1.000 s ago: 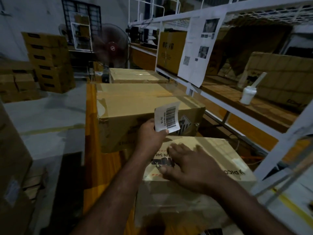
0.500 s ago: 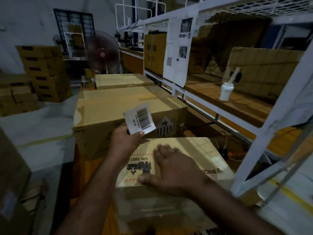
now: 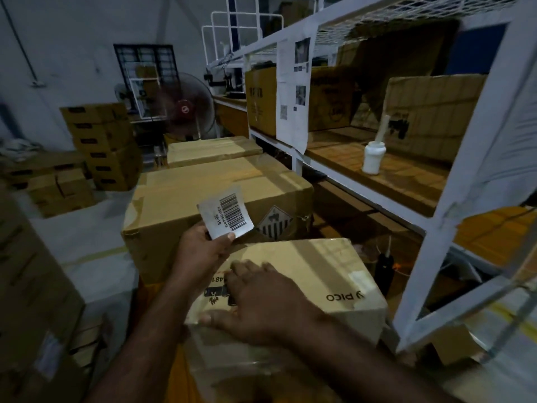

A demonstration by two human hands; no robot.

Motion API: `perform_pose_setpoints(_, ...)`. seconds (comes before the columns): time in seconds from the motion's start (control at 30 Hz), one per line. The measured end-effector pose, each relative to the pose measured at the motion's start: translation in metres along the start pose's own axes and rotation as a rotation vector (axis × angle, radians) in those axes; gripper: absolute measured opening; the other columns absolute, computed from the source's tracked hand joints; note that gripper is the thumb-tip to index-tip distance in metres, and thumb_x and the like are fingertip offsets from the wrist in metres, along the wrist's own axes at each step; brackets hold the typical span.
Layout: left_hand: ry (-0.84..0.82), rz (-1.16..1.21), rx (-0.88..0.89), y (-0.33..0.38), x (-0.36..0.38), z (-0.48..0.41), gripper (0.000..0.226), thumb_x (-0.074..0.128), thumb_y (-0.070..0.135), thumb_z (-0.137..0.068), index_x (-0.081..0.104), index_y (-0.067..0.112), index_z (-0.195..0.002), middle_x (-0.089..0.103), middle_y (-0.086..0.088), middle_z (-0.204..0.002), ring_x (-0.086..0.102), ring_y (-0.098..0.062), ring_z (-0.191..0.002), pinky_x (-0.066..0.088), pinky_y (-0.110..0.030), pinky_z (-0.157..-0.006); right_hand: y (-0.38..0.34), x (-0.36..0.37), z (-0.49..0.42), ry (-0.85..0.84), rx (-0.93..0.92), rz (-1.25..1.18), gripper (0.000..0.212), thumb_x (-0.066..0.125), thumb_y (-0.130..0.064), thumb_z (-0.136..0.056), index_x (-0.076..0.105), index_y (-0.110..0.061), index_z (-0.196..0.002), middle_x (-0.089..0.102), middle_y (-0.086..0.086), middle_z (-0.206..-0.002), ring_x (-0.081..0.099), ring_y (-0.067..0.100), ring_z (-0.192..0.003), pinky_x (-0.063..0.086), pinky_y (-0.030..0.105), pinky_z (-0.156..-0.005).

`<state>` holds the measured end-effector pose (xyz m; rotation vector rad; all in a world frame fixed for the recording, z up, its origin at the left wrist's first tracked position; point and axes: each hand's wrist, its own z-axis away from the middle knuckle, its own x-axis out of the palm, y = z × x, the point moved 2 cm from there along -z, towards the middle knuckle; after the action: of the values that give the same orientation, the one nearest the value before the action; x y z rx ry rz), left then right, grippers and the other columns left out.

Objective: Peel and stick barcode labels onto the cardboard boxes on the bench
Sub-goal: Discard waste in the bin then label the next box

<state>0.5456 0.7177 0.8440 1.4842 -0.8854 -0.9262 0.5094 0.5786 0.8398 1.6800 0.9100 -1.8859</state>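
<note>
While the left hand [image 3: 203, 251] pinches the barcode label [image 3: 226, 212], the right hand [image 3: 261, 303] lies flat, fingers straight, on the near box [image 3: 313, 266]. The barcode label sits at 11 o'clock from the right hand.

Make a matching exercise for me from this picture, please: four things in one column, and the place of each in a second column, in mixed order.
Things
1. barcode label
2. PICO box
3. white bottle
4. fan

Places
A. on the wooden shelf
B. at the far end, beyond the row of boxes
C. pinched by the left hand
D. under the flat right hand

Pairs: 1-C, 2-D, 3-A, 4-B
</note>
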Motion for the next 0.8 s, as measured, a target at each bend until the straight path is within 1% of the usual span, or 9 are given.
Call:
perform_pose_setpoints(0.1, 0.036, -0.042, 0.041, 0.003, -0.002, 0.001, 0.022, 0.064, 0.002, -0.091, 0.065, 0.009, -0.112, 0.071, -0.001, -0.096, 0.067, -0.015, -0.085, 0.052, -0.027, -0.067, 0.005, 0.006, -0.026, 0.067, 0.03, -0.013, 0.108, 0.019, -0.086, -0.081, 0.025, -0.007, -0.154, 0.02, 0.015, -0.163, 0.013, 0.026, -0.151, 0.008, 0.049, -0.122)
perform_pose_setpoints(0.2, 0.066, -0.024, 0.0, -0.002, -0.003, -0.002, 0.017, 0.064, 0.005, -0.091, 0.066, 0.011, -0.107, 0.072, -0.009, -0.099, 0.069, -0.034, -0.094, 0.058, -0.049, -0.082, 0.002, 0.005, -0.003, 0.028, -0.01, -0.002, 0.106, 0.025, -0.084, -0.084, 0.013, -0.008, -0.157, 0.007, 0.012, -0.166, 0.002, 0.025, -0.153, 0.001, 0.045, -0.123)
perform_pose_setpoints(0.27, 0.077, -0.055, -0.006, -0.003, -0.002, -0.002, 0.013, 0.064, 0.009, -0.092, 0.065, 0.014, -0.105, 0.072, -0.01, -0.098, 0.069, -0.038, -0.093, 0.057, -0.056, -0.084, 0.007, 0.003, 0.026, -0.06, -0.029, -0.031, 0.104, 0.024, -0.083, -0.084, 0.006, -0.013, -0.158, -0.002, 0.006, -0.167, -0.005, 0.02, -0.153, -0.004, 0.04, -0.123)
perform_pose_setpoints(0.33, 0.086, -0.063, -0.007, -0.003, -0.001, -0.002, 0.017, 0.064, 0.01, -0.093, 0.064, 0.014, -0.109, 0.071, -0.008, -0.098, 0.07, -0.034, -0.089, 0.059, -0.054, -0.081, 0.017, -0.005, 0.051, -0.128, -0.02, -0.04, 0.1, 0.018, -0.084, -0.083, 0.003, -0.02, -0.158, -0.006, -0.002, -0.166, -0.008, 0.013, -0.152, -0.006, 0.037, -0.122)
perform_pose_setpoints(0.4, 0.077, -0.078, -0.007, -0.004, 0.0, -0.002, 0.021, 0.064, 0.01, -0.093, 0.063, 0.018, -0.112, 0.071, -0.003, -0.099, 0.07, -0.029, -0.087, 0.06, -0.05, -0.078, 0.03, -0.012, 0.055, -0.163, 0.024, -0.038, 0.097, 0.01, -0.084, -0.081, 0.006, -0.026, -0.158, -0.002, -0.008, -0.166, -0.004, 0.01, -0.152, -0.003, 0.039, -0.122)
perform_pose_setpoints(0.47, 0.063, -0.131, 0.009, -0.002, 0.003, 0.0, 0.023, 0.066, 0.012, -0.092, 0.062, 0.022, -0.112, 0.069, 0.003, -0.096, 0.069, -0.022, -0.085, 0.059, -0.043, -0.071, 0.04, -0.016, 0.04, -0.118, 0.075, -0.065, 0.094, 0.007, -0.083, -0.083, 0.014, -0.026, -0.157, 0.008, -0.005, -0.166, 0.005, 0.013, -0.152, 0.003, 0.045, -0.122)
perform_pose_setpoints(0.57, 0.056, -0.16, 0.045, 0.0, 0.005, 0.002, 0.027, 0.067, 0.009, -0.09, 0.062, 0.02, -0.114, 0.067, 0.009, -0.091, 0.066, -0.014, -0.083, 0.052, -0.03, -0.065, 0.034, -0.009, 0.001, -0.022, 0.105, -0.034, 0.104, 0.014, -0.087, -0.081, 0.023, -0.014, -0.155, 0.016, 0.007, -0.165, 0.011, 0.024, -0.152, 0.01, 0.051, -0.121)
perform_pose_setpoints(0.7, 0.064, -0.153, 0.067, 0.003, 0.005, 0.002, 0.031, 0.066, 0.004, -0.09, 0.062, 0.011, -0.12, 0.068, 0.0, -0.097, 0.063, -0.011, -0.081, 0.047, -0.027, -0.061, -0.005, 0.005, -0.01, 0.046, -0.054, -0.038, 0.109, 0.024, -0.087, -0.079, 0.029, -0.007, -0.152, 0.027, 0.016, -0.16, 0.02, 0.031, -0.149, 0.012, 0.051, -0.121)
perform_pose_setpoints(0.8, 0.078, -0.134, 0.056, 0.001, 0.005, 0.002, 0.034, 0.065, 0.005, -0.091, 0.06, 0.012, -0.124, 0.063, 0.008, -0.093, 0.061, -0.009, -0.084, 0.048, -0.027, -0.064, -0.005, 0.005, 0.023, -0.03, -0.145, -0.046, 0.094, 0.027, -0.078, -0.089, 0.015, -0.015, -0.157, 0.008, 0.006, -0.166, 0.005, 0.021, -0.152, 0.001, 0.042, -0.123)
